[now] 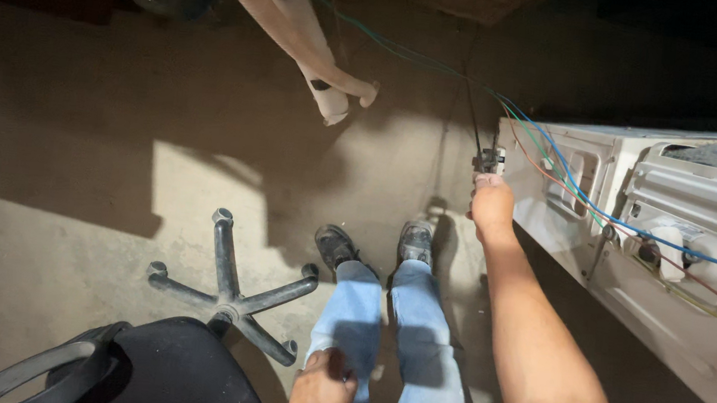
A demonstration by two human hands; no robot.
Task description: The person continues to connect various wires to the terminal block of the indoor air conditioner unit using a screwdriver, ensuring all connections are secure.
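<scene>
1. Black plastic: a small connector (488,160) hangs at the end of a thin black cable (471,108), just beside the near-left corner of a white appliance casing (670,298) lying on the right.
2. The right hand (491,206) is stretched out to the connector. Its fingertips meet the connector's lower edge; the fingers are curled closed, and they appear to pinch it, though the exact contact is too small to confirm.
3. The connector lies directly beyond the right grip, on its far side, touching it.
4. Handling, as a judgement: the connector is light and rigid; the cable is limp and gives no support. Hold the connector by its body, not by the cable, since a pull on the lead could strain the joint.
5. Blue, green and red wires (568,181) run from the far left across the casing, close to the connector; they look loose and easy to snag.
6. The left hand (322,390) rests, loosely closed, on the left thigh and holds nothing visible.
7. A black chair (180,367) with a star base stands on the concrete floor (45,226) at near left. A pale hose (303,41) hangs at the far side.
</scene>
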